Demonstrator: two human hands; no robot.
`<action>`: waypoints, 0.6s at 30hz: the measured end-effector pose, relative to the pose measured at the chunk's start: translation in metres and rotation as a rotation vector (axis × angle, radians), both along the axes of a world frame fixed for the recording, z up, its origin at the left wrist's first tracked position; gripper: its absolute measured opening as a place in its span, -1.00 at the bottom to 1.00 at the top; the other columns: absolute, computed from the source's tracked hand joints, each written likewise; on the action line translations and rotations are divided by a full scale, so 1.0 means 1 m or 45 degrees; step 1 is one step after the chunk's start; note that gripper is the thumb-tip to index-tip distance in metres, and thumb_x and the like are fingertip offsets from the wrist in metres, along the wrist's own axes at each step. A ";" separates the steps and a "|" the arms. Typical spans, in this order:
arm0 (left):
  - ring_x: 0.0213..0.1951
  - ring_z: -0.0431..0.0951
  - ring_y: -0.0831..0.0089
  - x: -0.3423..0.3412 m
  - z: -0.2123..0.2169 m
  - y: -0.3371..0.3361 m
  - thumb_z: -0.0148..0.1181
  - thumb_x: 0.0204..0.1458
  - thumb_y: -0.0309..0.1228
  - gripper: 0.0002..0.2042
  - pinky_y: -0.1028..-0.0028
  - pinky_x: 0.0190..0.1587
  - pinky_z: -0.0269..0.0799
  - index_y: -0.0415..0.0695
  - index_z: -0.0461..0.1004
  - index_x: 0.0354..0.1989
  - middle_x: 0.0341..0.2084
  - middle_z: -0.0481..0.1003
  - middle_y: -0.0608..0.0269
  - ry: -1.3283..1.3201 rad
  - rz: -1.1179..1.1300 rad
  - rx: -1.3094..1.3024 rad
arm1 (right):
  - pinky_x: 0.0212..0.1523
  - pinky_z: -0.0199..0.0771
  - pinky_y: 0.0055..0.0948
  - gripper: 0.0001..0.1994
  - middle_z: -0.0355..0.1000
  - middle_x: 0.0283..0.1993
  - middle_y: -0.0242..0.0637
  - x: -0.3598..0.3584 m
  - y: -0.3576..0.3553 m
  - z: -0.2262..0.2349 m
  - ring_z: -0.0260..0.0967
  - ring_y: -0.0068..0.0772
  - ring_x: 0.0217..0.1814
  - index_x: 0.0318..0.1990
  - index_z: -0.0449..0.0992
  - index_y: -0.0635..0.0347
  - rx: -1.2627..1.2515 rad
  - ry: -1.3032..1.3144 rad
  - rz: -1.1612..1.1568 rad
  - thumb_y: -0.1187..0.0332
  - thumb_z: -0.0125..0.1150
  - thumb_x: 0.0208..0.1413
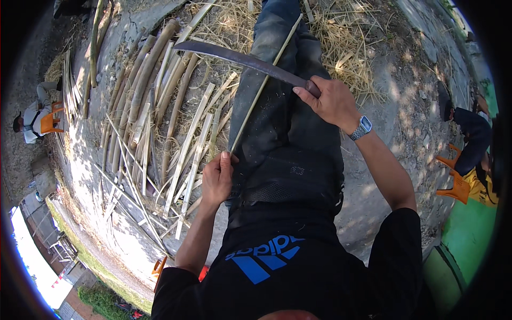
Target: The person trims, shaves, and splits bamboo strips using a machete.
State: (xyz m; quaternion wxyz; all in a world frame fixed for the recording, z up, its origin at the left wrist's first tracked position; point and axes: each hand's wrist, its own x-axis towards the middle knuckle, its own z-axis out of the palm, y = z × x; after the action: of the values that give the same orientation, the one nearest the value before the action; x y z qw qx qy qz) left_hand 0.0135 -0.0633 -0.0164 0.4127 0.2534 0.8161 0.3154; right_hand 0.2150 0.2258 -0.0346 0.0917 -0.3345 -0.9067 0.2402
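My right hand (332, 103) is closed round the handle of a long curved knife (245, 60). Its dark blade reaches leftward across my thighs and tapers to a point over the split strips. Down by my left hip, my left hand (217, 178) pinches the near end of a thin bamboo strip (255, 103). That strip runs slantwise up over my dark trousers (277, 133) to between my lower legs. The blade crosses the strip partway up; whether the two touch I cannot tell.
Bamboo poles (144, 74) and split bamboo slats (190, 149) lie to my left. Shavings (346, 58) cover the ground around my feet. One person (35, 121) sits on an orange chair at far left, another (473, 130) by orange chairs (454, 186) at far right.
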 end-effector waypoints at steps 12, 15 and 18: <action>-0.67 0.11 0.76 -0.005 -0.009 0.012 -0.08 0.43 0.01 -0.51 0.60 -0.62 -0.04 -0.14 0.40 -0.41 -0.72 0.19 0.54 -0.694 0.136 -0.007 | -0.47 0.45 -0.08 -0.33 0.41 -0.66 -0.06 -0.025 -0.047 0.004 0.47 0.08 -0.56 -0.58 0.48 0.24 -0.426 0.159 -0.004 -0.26 0.13 0.26; -0.68 0.10 0.75 -0.001 -0.010 0.011 -0.09 0.44 0.02 -0.50 0.59 -0.62 -0.06 -0.15 0.40 -0.41 -0.73 0.17 0.54 -0.640 0.126 0.029 | -0.46 0.48 -0.12 -0.39 0.44 -0.65 -0.13 -0.023 -0.061 0.005 0.48 0.07 -0.54 -0.55 0.49 0.19 -0.394 0.031 0.117 -0.24 0.20 0.22; -0.69 0.11 0.74 0.001 -0.010 0.002 -0.10 0.44 0.03 -0.49 0.58 -0.63 -0.04 -0.16 0.39 -0.41 -0.74 0.17 0.54 -0.616 0.112 0.021 | -0.51 0.41 -0.13 -0.42 0.37 -0.67 -0.13 -0.019 -0.030 -0.004 0.42 0.04 -0.59 -0.54 0.44 0.20 -0.164 0.064 -0.003 -0.18 0.21 0.25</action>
State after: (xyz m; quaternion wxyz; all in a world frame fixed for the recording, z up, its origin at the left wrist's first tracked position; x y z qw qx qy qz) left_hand 0.0146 -0.0615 -0.0262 0.5798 0.1381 0.7012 0.3912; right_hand 0.1959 0.1959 -0.0385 0.0932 -0.3346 -0.8864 0.3061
